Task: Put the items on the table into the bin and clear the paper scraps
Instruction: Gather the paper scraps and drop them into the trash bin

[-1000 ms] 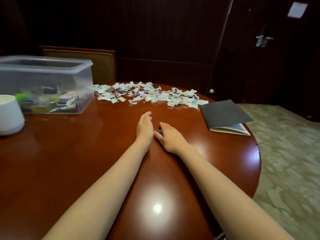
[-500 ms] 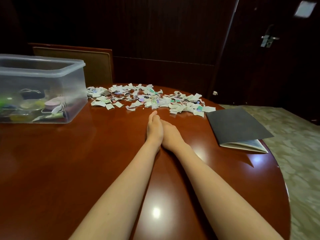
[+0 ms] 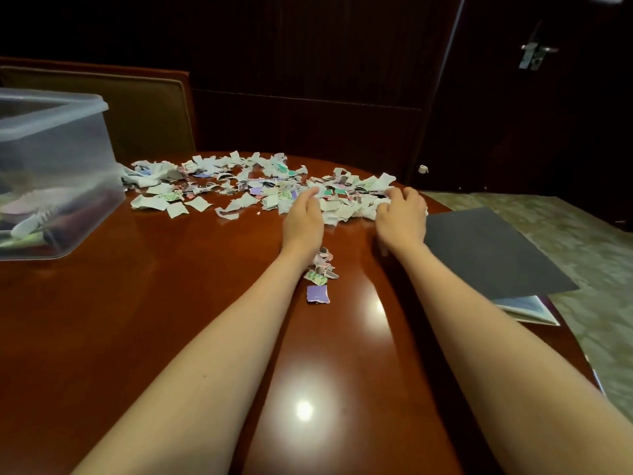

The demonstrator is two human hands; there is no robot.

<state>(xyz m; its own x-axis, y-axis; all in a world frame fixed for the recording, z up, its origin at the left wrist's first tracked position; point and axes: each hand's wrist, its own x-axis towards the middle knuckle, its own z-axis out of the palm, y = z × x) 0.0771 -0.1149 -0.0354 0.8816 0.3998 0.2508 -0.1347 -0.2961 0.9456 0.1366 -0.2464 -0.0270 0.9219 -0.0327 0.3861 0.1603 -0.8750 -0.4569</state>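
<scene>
Nearest the camera, two bare forearms reach out over the glossy red-brown table (image 3: 144,303), one from each lower corner. Between the wrists lies a small clump of paper scraps (image 3: 321,269), its long axis running near to far; the nearest piece, a purple scrap (image 3: 318,294), lies flat just apart from the rest. The clump holds perhaps half a dozen pieces, too crumpled together for a sure count.

Beyond it, the left hand (image 3: 303,219) rests palm down with fingers loosely together, reaching into the near edge of the main scrap pile (image 3: 260,186). It closes on nothing that I can see. The right hand (image 3: 402,216) is curled, fingers bent down onto the right end of the pile; whether it has hold of any scraps I cannot tell.

The main pile is one long band running left to right across the far side of the table, from just beside the bin to the right hand. The pieces are far too many to count, mostly white with green, purple and pink print.

Right of the right hand lies one dark booklet (image 3: 489,255), flat, its far corner pointing away. At the left stands one clear plastic bin (image 3: 68,159), upright and open, with blurred items inside. One chair back (image 3: 147,114) stands behind the table.
</scene>
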